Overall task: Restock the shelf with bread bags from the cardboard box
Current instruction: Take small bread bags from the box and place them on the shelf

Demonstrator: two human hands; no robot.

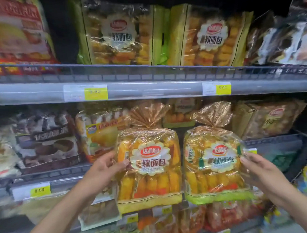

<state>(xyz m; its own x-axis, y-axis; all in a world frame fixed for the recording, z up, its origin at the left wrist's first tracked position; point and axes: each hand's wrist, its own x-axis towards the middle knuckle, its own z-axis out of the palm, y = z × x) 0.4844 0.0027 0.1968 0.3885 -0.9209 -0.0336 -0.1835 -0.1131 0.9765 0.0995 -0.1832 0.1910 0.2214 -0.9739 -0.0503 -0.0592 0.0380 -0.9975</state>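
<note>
The left hand point(105, 169) grips the left bag point(148, 170) by its left edge: the thumb lies across the front beside the label and the fingers wrap round behind, out of sight. The right hand point(260, 169) holds the right bag point(214, 175) by its right edge in the same way, thumb tip pressed on the front and fingers curled behind the plastic (only dimly seen through it). Both bags are upright with their twisted tops up, side by side with a narrow gap between them, held in the air in front of the middle shelf point(273, 146). On the upper shelf point(147, 88) stand two shelved bags point(116, 34) with the same label, above yellow price tags point(96, 93).
</note>
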